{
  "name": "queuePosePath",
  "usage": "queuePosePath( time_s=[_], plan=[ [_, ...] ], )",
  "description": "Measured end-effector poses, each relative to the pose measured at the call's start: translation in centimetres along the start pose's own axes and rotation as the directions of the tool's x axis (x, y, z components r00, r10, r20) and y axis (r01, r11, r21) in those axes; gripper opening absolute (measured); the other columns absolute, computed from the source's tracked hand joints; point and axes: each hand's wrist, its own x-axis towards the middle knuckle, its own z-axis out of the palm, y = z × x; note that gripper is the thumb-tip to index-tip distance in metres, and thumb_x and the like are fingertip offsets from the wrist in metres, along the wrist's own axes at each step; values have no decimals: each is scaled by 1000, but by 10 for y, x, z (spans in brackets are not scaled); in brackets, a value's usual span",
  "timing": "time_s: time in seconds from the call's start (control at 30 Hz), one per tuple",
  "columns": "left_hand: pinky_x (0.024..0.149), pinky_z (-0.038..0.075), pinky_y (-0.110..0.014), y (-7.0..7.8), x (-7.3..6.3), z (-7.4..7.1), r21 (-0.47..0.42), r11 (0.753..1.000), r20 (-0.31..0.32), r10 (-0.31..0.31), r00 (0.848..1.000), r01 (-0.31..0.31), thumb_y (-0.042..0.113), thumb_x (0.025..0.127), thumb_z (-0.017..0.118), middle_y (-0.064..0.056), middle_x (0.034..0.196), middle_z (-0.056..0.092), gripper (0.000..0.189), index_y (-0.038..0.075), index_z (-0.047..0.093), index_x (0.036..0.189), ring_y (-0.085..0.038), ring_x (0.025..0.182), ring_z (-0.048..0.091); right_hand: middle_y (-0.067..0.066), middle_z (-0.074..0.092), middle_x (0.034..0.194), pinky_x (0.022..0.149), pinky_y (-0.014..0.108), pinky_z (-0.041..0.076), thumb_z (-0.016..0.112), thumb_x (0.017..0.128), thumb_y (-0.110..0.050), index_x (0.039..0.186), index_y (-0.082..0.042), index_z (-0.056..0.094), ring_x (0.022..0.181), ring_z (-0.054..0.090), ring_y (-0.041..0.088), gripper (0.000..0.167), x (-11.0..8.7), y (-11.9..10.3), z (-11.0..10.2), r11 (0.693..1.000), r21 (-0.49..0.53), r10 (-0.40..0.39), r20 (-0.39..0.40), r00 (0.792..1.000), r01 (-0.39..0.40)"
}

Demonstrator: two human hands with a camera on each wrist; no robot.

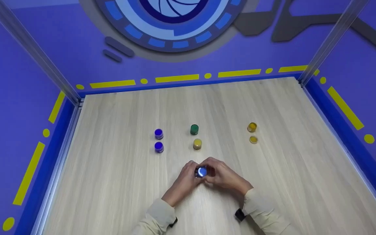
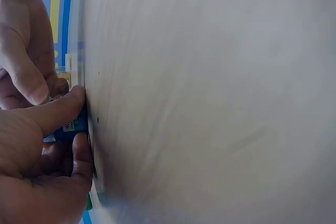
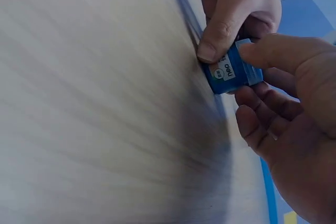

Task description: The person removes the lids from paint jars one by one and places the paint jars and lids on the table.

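Note:
A small blue paint jar (image 1: 202, 171) with a printed label stands on the table between both hands, close in front of the person. My left hand (image 1: 187, 178) holds its lower part, the thumb pressed on the label in the right wrist view. From the other side, my right hand (image 1: 223, 175) pinches the upper end of the jar (image 3: 237, 72) between thumb and fingers. Just beyond the hands are a yellow jar (image 1: 197, 144) and a green jar (image 1: 194, 129).
Two violet jars (image 1: 159, 147) stand left of the yellow and green ones. Farther right are an ochre jar (image 1: 252, 127), seemingly uncapped, and a small lid-like disc (image 1: 253, 139). Blue-violet panels (image 1: 188, 70) wall the wooden table (image 1: 116, 182) at the back and sides.

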Motion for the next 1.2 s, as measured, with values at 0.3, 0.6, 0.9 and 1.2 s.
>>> queuePosePath(
  time_s=[0.3, 0.6, 0.9, 1.2],
  plan=[
    [92, 49, -37, 2, 0, -1, -20, 999, 7, -30, 1000, 30, 12, 86, 83, -1, 102, 57, 30, 5, 62, 106, -19, 100, 56, 11, 63, 96, 72, 32, 52, 91, 78, -23, 116, 3, 63, 84, 61, 26, 54, -12, -12, 9, 995, 2, 100, -234, 967, -103],
    [91, 49, -37, 0, 2, 2, -10, 1000, -16, 3, 1000, -4, 6, 85, 82, -4, 102, 59, 28, 2, 62, 104, -20, 98, 57, 5, 61, 92, 69, 25, 48, 90, 79, -17, 109, 0, 64, 81, 58, 19, 43, -9, -20, 21, 979, -12, 188, -308, 933, -201],
    [91, 48, -38, -2, 1, 2, -24, 1000, -22, -2, 1000, 2, 2, 83, 81, -5, 101, 59, 28, 0, 63, 104, -22, 98, 57, 2, 61, 91, 69, 26, 49, 91, 79, -17, 104, -4, 63, 81, 57, 16, 39, -5, -16, 27, 982, 6, 184, -298, 937, -191],
    [90, 49, -36, -3, 0, 2, -19, 1000, -23, 22, 999, -22, -1, 83, 80, -4, 102, 58, 28, 1, 61, 104, -20, 98, 56, 6, 64, 95, 71, 26, 52, 89, 82, -15, 102, -3, 68, 83, 58, 12, 32, 0, -15, 18, 982, -14, 180, -200, 963, -187]
  ],
)
